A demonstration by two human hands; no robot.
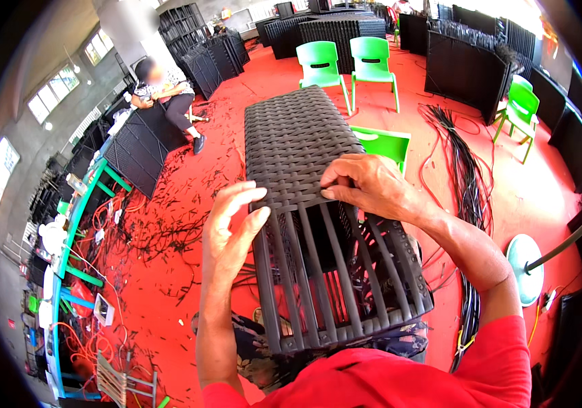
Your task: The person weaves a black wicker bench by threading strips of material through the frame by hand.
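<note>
Head view: both hands, left hand point(231, 228) and right hand point(365, 185), on dark woven wicker panel point(301, 139).

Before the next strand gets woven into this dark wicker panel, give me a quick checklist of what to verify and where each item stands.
1. Right hand at the weave edge: ok, fingertips press on the last woven row.
2. Left hand steadying: ok, open against the left side of the wicker panel.
3. Panel supported: ok, near end rests on the lap.
4. Bare uprights evenly spaced: ok.
5. Loose strand in hand: cannot tell, none visible.
6. Spare strands within reach: cannot tell, bundle lies on the floor to the right.
</note>
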